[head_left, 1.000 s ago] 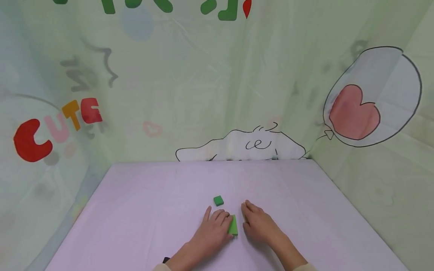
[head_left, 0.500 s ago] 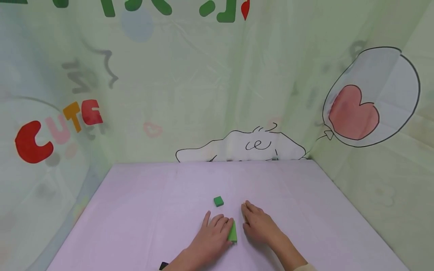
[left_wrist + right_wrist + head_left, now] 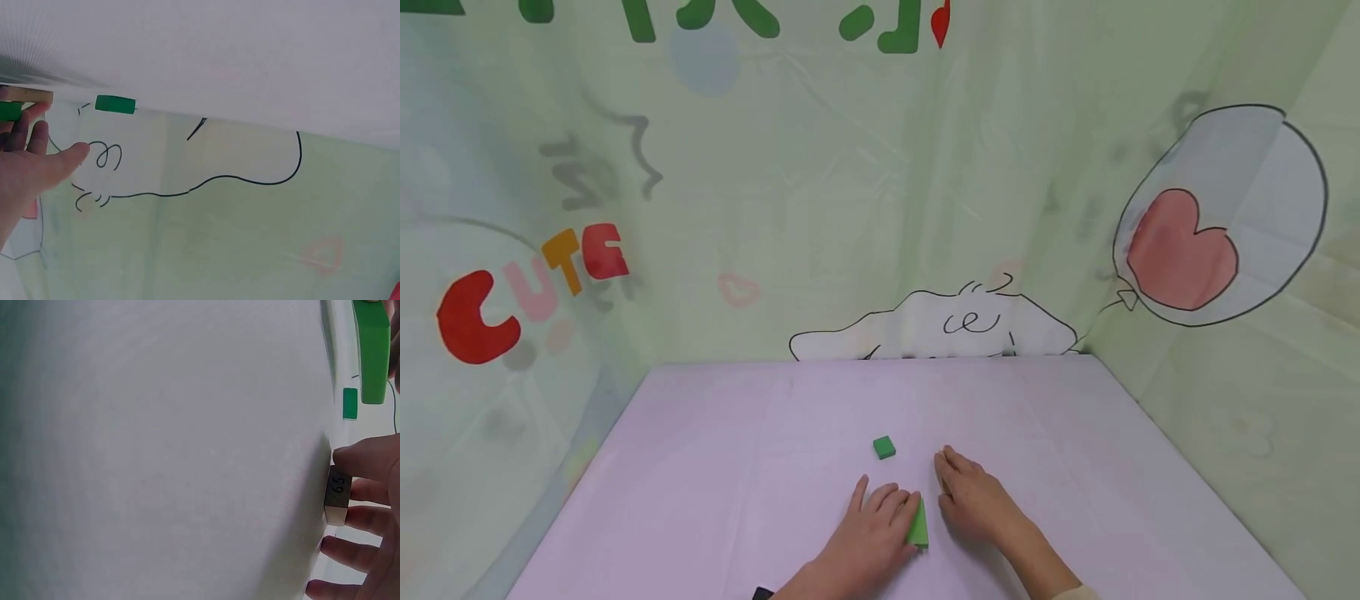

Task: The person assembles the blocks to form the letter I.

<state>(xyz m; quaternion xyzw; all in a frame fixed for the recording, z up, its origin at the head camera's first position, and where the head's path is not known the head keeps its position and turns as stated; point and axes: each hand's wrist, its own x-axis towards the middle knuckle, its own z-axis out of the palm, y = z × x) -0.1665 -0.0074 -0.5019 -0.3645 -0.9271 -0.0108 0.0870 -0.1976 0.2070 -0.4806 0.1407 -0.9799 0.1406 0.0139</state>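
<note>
In the head view, my left hand [image 3: 871,533] pinches a light green block [image 3: 918,527] between thumb and fingers; the fingers cover its left side. This block [image 3: 373,356] looks long and wedge-like in the right wrist view. To its right, my right hand [image 3: 973,500] rests at the table with its fingers round a wooden block [image 3: 337,495]. That block bears black markings and is mostly hidden from the head view. A gap separates the two held blocks. Beyond the left hand lies a small dark green square block [image 3: 884,447], touched by neither hand.
The pale lilac tabletop [image 3: 722,450] reaches back to a printed light green curtain [image 3: 850,200], which also encloses the sides. A small black object [image 3: 762,593] shows beside the left forearm at the bottom edge.
My left hand has drawn the light green block nearer to me along the table. The right hand keeps its place, and the dark green block has not moved on the table.
</note>
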